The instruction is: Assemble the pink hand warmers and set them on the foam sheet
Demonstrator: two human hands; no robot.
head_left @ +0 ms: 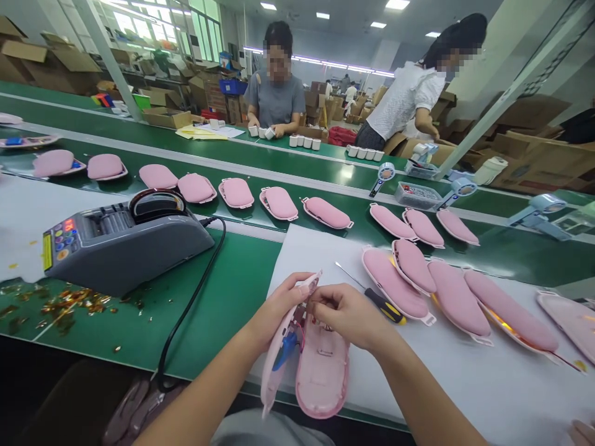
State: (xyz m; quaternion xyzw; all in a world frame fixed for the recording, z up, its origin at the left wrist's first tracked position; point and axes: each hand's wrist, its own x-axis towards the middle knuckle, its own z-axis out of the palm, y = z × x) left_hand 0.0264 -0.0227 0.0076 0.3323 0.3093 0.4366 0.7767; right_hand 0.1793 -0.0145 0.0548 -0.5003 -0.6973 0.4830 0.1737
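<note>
My left hand grips the upper half of an opened pink device shell, held on edge so its blue part and wires show inside. Fingers of my right hand are pinched together at the wiring near the top of the open shell. The lower half lies flat on the white mat. A screwdriver with a black and yellow handle lies just right of my right hand.
Several pink devices lie on the mat to the right, more on the green conveyor. A grey tape dispenser with a black cable stands left, by gold scraps. Two people work across the belt, among cardboard boxes.
</note>
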